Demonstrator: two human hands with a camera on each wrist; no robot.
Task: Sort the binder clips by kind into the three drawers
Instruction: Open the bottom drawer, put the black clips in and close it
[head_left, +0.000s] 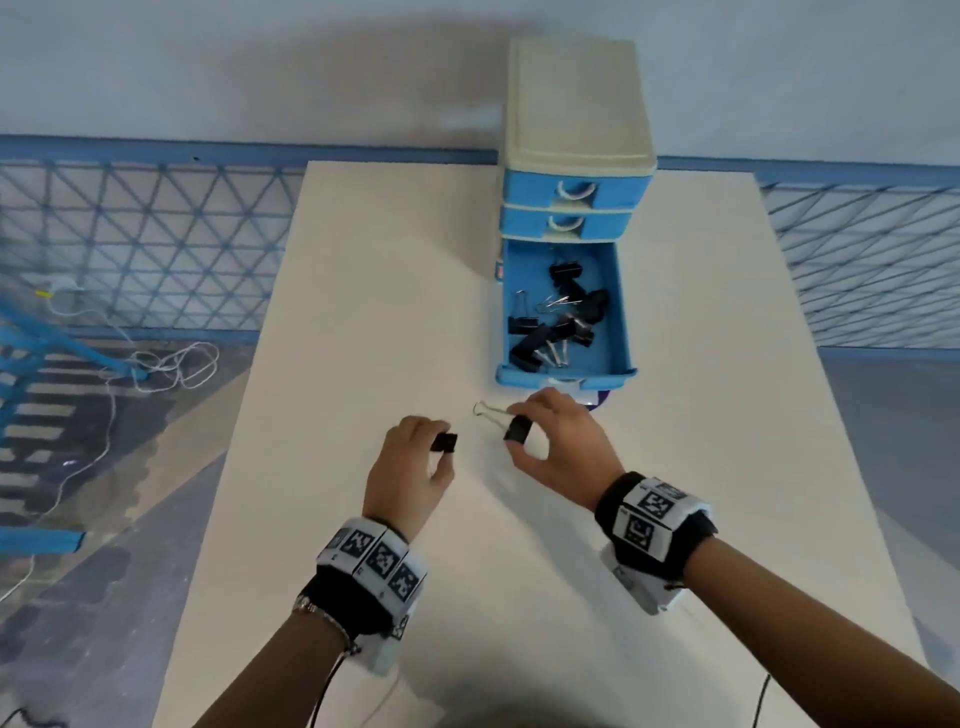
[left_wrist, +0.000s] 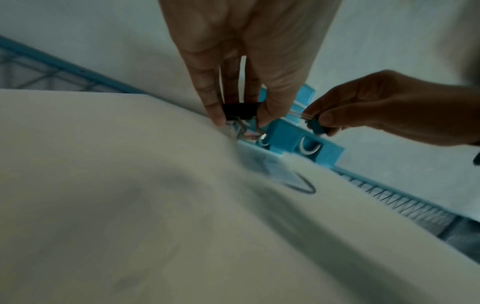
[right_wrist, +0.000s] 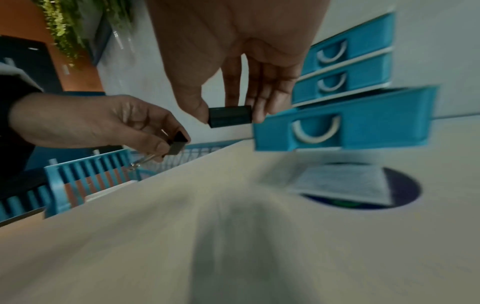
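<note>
A small blue drawer unit (head_left: 576, 130) with a cream top stands at the back of the white table (head_left: 363, 312). Its bottom drawer (head_left: 621, 312) is pulled out and holds several black binder clips (head_left: 571, 327). The two upper drawers are closed. My left hand (head_left: 415, 467) pinches a black binder clip (head_left: 445, 442) between thumb and fingers, just above the table. My right hand (head_left: 556, 441) pinches another black binder clip (head_left: 518, 429) with its wire handles pointing left, just in front of the open drawer. In the right wrist view, this clip (right_wrist: 230, 116) sits between thumb and fingers.
A dark round disc (right_wrist: 405, 187) with a printed paper on it lies on the table under the open drawer's front. Blue mesh railing (head_left: 145, 244) runs behind and beside the table. Loose white cord (head_left: 171, 364) lies on the floor at the left.
</note>
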